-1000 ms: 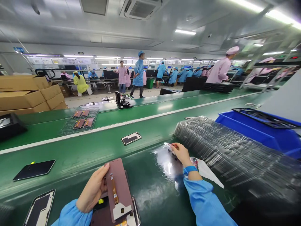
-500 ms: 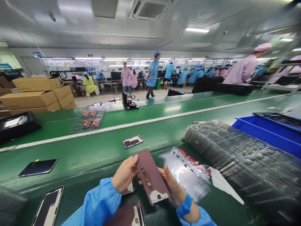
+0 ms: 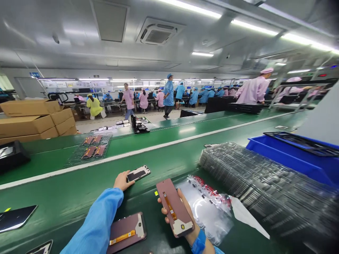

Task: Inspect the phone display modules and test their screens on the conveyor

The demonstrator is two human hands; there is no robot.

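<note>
- Head view: both hands of the person I'm watching are busy over a green bench (image 3: 66, 192).
- The right hand (image 3: 187, 207) is wrapped around a brown panel (image 3: 177, 201), up above the bench. Fingertips (image 3: 164, 211) curl round one long edge and the hand hugs the other. I think that stops it slipping and keeps fingers away from the thin orange strip (image 3: 168, 206) on top.
- The left hand (image 3: 122, 181) reaches farther out and grips the left end of a black and white plate (image 3: 139, 173). Maybe it holds that end because it is the closest. I can't tell if the plate is lifted or lying down.
- A second brown panel (image 3: 125, 227) lies flat on the bench, strip side up, which seems a safe way to rest it. The blue sleeve (image 3: 97, 211) hides one end.
- Clear plastic bags (image 3: 209, 210) lie right beside the right hand. Next come a pile of clear trays (image 3: 254, 183) and a blue bin (image 3: 280, 158), like a wall, so that side looks tight.
- Green bench shows between the plate and the white line (image 3: 150, 146). A dark screen (image 3: 18, 217) sits far left, so I'd say there is more room to move that way.
</note>
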